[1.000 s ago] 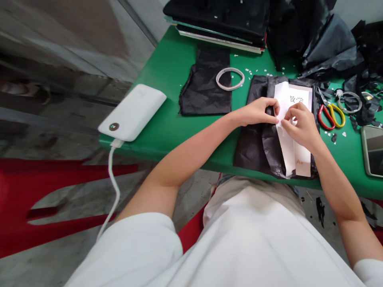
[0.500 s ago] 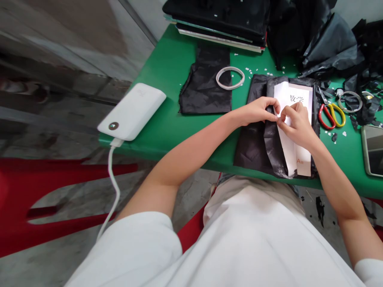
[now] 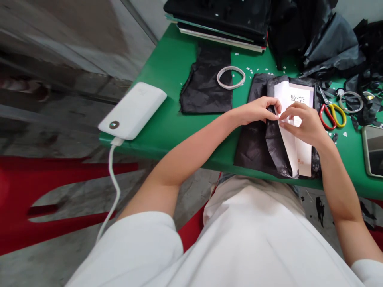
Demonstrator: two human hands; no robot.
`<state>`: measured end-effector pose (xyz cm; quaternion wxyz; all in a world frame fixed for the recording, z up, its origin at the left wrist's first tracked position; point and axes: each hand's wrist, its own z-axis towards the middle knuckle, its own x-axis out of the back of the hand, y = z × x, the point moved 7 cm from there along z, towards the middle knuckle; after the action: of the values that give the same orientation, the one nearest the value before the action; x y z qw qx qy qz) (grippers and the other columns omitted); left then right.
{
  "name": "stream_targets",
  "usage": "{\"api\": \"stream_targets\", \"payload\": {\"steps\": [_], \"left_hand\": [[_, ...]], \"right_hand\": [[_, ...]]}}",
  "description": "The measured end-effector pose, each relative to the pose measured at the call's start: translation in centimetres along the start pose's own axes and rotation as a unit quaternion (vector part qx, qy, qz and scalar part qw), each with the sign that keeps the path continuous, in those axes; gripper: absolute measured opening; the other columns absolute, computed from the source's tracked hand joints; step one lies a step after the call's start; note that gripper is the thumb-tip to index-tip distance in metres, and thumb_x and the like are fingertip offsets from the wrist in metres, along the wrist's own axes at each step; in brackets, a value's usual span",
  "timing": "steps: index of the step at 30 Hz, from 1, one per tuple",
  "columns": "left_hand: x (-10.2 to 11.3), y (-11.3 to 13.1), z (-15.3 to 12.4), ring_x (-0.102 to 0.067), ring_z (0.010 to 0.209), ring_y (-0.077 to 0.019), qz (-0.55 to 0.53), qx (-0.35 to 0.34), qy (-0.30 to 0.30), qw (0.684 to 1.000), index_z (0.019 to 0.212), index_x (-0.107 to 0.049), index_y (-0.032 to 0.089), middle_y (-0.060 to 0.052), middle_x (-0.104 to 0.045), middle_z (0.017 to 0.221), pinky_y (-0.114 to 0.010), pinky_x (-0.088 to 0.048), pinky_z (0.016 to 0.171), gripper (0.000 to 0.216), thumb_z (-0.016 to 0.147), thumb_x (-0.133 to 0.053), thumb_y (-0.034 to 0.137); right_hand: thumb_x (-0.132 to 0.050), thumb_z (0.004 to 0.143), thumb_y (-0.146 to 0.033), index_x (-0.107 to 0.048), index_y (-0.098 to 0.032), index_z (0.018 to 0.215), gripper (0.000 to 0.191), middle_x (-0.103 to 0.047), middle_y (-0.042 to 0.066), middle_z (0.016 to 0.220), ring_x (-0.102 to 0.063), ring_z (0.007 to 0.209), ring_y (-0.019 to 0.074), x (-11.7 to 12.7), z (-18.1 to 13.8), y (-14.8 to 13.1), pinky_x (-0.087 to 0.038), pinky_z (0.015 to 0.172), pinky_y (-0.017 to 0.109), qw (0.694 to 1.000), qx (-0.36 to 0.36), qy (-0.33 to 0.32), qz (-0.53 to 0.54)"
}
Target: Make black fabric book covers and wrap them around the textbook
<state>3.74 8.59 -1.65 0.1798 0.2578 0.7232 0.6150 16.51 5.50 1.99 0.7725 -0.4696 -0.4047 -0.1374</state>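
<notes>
A book [image 3: 304, 149] with printed characters on its white cover lies at the table's front edge, inside a black plastic sheet [image 3: 251, 143]. A white flap [image 3: 289, 148] stands raised along the book's left side, with black plastic folded against it. My left hand [image 3: 263, 109] pinches this flap's edge between thumb and fingers. Close beside those fingertips, my right hand [image 3: 305, 122] is over the cover, its thumb and index tips close together in a pinch. Anything between them is too small to make out.
On the green table [image 3: 185, 137] are a white power bank [image 3: 133, 109] with a cable, a tape roll [image 3: 231, 77] on black plastic, scissors [image 3: 332, 115], another tape roll [image 3: 351, 102] and a phone [image 3: 374, 149]. Behind stand stacked books [image 3: 218, 20] and crumpled black plastic [image 3: 330, 46].
My right hand has shifted slightly right, its fingers a little more spread and straighter. My left hand keeps its place on the flap's edge.
</notes>
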Motion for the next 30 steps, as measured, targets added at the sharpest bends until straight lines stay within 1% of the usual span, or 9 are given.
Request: {"api": "stream_targets", "payload": {"steps": [2, 5, 12, 16, 20, 22, 25, 28, 30], "left_hand": [[0.0, 0.0, 0.0, -0.051, 0.069, -0.0102, 0.001, -0.001, -0.001, 1.0, 0.081, -0.06, 0.016, 0.002, -0.056, 0.079, -0.023, -0.037, 0.059, 0.02, 0.067, -0.072, 0.01], [0.0, 0.0, 0.0, -0.05, 0.068, -0.0102, 0.003, 0.001, 0.002, 1.0, 0.08, -0.059, 0.016, 0.002, -0.053, 0.076, -0.023, -0.037, 0.06, 0.019, 0.068, -0.072, 0.009], [-0.1, 0.0, 0.0, -0.049, 0.068, -0.0096, -0.001, 0.01, 0.004, 1.0, 0.079, -0.059, 0.016, 0.002, -0.053, 0.076, -0.023, -0.036, 0.059, 0.018, 0.068, -0.071, 0.008], [0.0, -0.1, 0.1, -0.049, 0.068, -0.0094, -0.011, 0.011, 0.003, 1.0, 0.079, -0.059, 0.016, 0.002, -0.054, 0.078, -0.023, -0.037, 0.059, 0.019, 0.067, -0.072, 0.008], [0.2, -0.2, 0.1, -0.049, 0.066, -0.0089, -0.015, 0.006, 0.006, 1.0, 0.08, -0.06, 0.016, 0.003, -0.054, 0.076, -0.023, -0.037, 0.059, 0.019, 0.069, -0.073, 0.01], [0.1, -0.1, 0.1, -0.048, 0.065, -0.0086, -0.009, 0.002, 0.006, 1.0, 0.08, -0.06, 0.016, 0.003, -0.053, 0.074, -0.023, -0.037, 0.059, 0.019, 0.069, -0.074, 0.01], [-0.1, 0.1, 0.0, -0.048, 0.064, -0.0082, 0.007, -0.004, 0.011, 1.0, 0.081, -0.06, 0.015, 0.004, -0.052, 0.073, -0.022, -0.038, 0.06, 0.019, 0.069, -0.074, 0.011], [-0.2, 0.3, 0.0, -0.048, 0.065, -0.0082, 0.023, -0.01, 0.017, 1.0, 0.081, -0.061, 0.015, 0.004, -0.053, 0.074, -0.022, -0.038, 0.06, 0.018, 0.068, -0.072, 0.012], [-0.2, 0.3, 0.1, -0.049, 0.068, -0.0085, 0.033, -0.018, 0.018, 0.999, 0.081, -0.061, 0.015, 0.003, -0.056, 0.077, -0.022, -0.039, 0.061, 0.018, 0.067, -0.071, 0.012]], "right_hand": [[-0.07, 0.08, -0.026, -0.073, -0.028, 0.08, 0.003, -0.068, 0.003, 0.087, -0.061, 0.075, 0.0201, 0.2, 0.0, 0.0, -0.051, 0.076, 0.04, 1.0, -0.007, 0.011, 0.004], [-0.071, 0.079, -0.026, -0.075, -0.028, 0.076, 0.005, -0.069, 0.003, 0.083, -0.061, 0.071, 0.0192, 0.3, 0.1, 0.0, -0.052, 0.073, 0.039, 1.0, -0.014, 0.026, 0.003], [-0.073, 0.078, -0.024, -0.075, -0.027, 0.074, 0.006, -0.07, 0.002, 0.081, -0.064, 0.07, 0.019, 0.2, 0.0, 0.1, -0.052, 0.071, 0.038, 0.999, -0.024, 0.026, 0.012], [-0.072, 0.078, -0.021, -0.075, -0.027, 0.074, 0.007, -0.07, 0.002, 0.079, -0.063, 0.069, 0.0183, 0.3, 0.0, 0.0, -0.051, 0.069, 0.037, 0.999, -0.013, 0.036, 0.02], [-0.071, 0.079, -0.024, -0.072, -0.025, 0.074, 0.005, -0.07, 0.003, 0.078, -0.062, 0.069, 0.0188, 0.4, 0.0, 0.0, -0.049, 0.069, 0.036, 0.999, -0.015, 0.041, 0.008], [-0.07, 0.079, -0.026, -0.068, -0.024, 0.073, 0.007, -0.068, 0.002, 0.075, -0.06, 0.067, 0.0187, 0.4, -0.1, -0.1, -0.047, 0.068, 0.035, 0.999, -0.012, 0.037, -0.019], [-0.062, 0.081, -0.025, -0.061, -0.022, 0.072, 0.009, -0.064, 0.003, 0.069, -0.056, 0.064, 0.0184, -0.2, -0.1, -0.3, -0.042, 0.066, 0.032, 0.996, -0.001, 0.001, -0.09], [-0.054, 0.084, -0.022, -0.057, -0.021, 0.073, 0.011, -0.062, 0.006, 0.069, -0.055, 0.066, 0.0203, -1.1, -0.1, -0.4, -0.038, 0.066, 0.032, 0.985, 0.014, -0.043, -0.168], [-0.052, 0.084, -0.021, -0.056, -0.021, 0.074, 0.011, -0.062, 0.007, 0.07, -0.055, 0.07, 0.0224, -1.6, -0.1, -0.6, -0.038, 0.068, 0.033, 0.975, 0.024, -0.061, -0.211]]}}
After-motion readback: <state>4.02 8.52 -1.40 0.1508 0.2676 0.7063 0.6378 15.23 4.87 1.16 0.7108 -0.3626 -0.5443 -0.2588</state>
